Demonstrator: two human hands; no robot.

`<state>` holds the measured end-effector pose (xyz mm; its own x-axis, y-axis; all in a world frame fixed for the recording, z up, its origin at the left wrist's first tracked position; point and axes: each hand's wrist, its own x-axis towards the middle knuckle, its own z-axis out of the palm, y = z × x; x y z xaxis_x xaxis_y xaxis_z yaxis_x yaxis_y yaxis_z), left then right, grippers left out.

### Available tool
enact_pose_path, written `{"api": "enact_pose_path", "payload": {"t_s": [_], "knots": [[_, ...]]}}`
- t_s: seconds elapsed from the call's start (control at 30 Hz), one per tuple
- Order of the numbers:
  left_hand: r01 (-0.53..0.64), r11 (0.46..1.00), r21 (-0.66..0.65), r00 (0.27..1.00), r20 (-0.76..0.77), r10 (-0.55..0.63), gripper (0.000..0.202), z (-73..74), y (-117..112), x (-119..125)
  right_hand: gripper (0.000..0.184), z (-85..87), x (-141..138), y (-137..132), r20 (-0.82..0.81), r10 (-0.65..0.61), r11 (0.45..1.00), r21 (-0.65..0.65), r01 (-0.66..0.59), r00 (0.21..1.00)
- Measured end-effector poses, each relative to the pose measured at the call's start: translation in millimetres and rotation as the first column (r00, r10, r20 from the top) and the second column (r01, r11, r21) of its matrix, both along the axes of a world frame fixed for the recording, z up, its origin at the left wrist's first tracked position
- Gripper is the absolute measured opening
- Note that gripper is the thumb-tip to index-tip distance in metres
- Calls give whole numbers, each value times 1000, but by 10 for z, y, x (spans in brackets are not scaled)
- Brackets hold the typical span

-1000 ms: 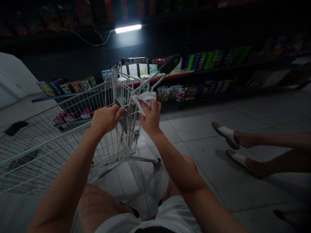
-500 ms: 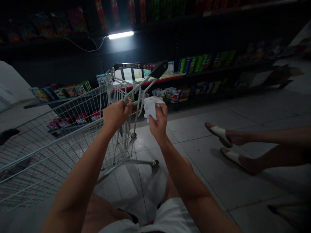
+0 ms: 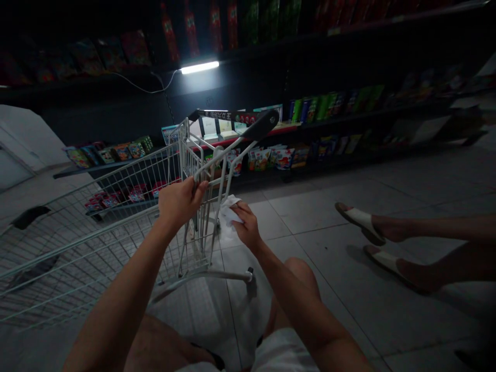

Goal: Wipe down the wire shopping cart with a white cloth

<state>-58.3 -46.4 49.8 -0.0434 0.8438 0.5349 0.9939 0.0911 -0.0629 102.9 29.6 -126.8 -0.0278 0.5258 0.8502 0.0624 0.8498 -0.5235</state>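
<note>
Aisle: a tiled floor (image 3: 333, 206) ran beside dark shelves (image 3: 329, 111) of packets.
Left hand (image 3: 180, 203): fingers were curled around a wire shopping cart rail (image 3: 220, 155).
Right hand (image 3: 247, 225): fingers were pinching a white tissue (image 3: 229, 212).

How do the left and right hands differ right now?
The left hand is wrapped around a bar of the shopping cart, while the right hand holds a white tissue instead. The left hand also sits higher in view than the right. Both are bare and close to the cart's upright bars.
</note>
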Motion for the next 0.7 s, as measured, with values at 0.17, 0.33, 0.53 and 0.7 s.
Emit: {"api": "enact_pose_path", "payload": {"t_s": [0.17,0.33,0.53,0.7], "knots": [[77,996,43,996,48,-79,50,10,-164,-159,40,552,10,292,-286,-121,989,-120,90,951],[213,970,116,960,161,-230,44,6,-329,-360,27,1175,-243,312,-127,98,995,-14,-101,987],[302,949,87,901,300,-314,40,2,-524,-611,29,1455,-591,373,121,252,960,97,-264,960],[367,922,124,851,356,-387,38,-52,-640,-794,21,1639,-695,479,200,153,973,141,-183,968]]}}
